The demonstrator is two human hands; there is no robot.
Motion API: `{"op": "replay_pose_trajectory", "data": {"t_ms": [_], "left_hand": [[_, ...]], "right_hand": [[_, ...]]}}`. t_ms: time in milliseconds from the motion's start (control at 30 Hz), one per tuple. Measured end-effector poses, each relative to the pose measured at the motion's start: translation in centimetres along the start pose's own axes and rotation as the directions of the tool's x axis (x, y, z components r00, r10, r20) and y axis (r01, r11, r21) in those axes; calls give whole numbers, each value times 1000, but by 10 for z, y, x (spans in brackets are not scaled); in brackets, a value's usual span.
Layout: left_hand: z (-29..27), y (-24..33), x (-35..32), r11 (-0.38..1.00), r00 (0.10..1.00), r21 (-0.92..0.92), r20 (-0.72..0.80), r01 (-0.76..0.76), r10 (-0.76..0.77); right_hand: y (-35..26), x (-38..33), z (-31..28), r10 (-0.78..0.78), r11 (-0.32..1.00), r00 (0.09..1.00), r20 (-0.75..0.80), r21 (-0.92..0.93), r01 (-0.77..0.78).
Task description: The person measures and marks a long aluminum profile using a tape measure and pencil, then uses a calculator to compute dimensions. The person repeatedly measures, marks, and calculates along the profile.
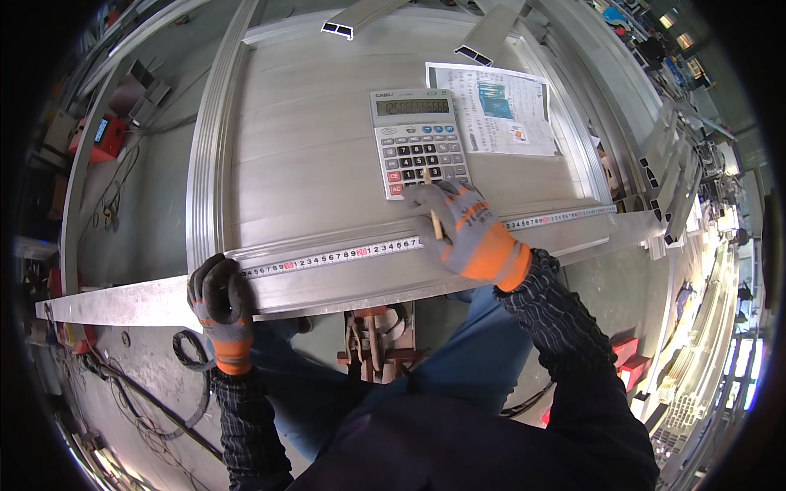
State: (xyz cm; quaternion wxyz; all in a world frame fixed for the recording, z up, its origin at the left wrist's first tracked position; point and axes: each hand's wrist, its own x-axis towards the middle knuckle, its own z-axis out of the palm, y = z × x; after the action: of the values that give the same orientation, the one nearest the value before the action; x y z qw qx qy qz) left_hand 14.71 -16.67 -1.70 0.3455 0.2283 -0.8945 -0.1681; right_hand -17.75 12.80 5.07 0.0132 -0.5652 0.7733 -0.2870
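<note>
My right hand (467, 229), in a grey and orange glove, holds a pencil (431, 204) and reaches onto the lower keys of a grey calculator (417, 135). My left hand (221, 295), in a black and orange glove, grips the near edge of a long aluminium profile (344, 278) lying across the workbench. A white measuring tape (344, 256) runs along the top of that profile, from my left hand past my right wrist.
A printed paper sheet (499, 110) lies to the right of the calculator on the metal bench (303, 139). Short aluminium sections (491, 33) rest at the far edge. More profiles (675, 180) are stacked at the right. A red device (102, 135) sits at the left.
</note>
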Motion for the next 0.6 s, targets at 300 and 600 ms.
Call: {"op": "replay_pose_trajectory", "data": {"t_ms": [300,600], "left_hand": [[-1,7,5,999,1000,28,-8,-21,22],[1,10,7,1000,999,-4,-49,-11,11]], "right_hand": [[9,15,21,19,995,992,124,-101,-6],[-14,-26,14,81,986,949,-303,-115,-121]]}}
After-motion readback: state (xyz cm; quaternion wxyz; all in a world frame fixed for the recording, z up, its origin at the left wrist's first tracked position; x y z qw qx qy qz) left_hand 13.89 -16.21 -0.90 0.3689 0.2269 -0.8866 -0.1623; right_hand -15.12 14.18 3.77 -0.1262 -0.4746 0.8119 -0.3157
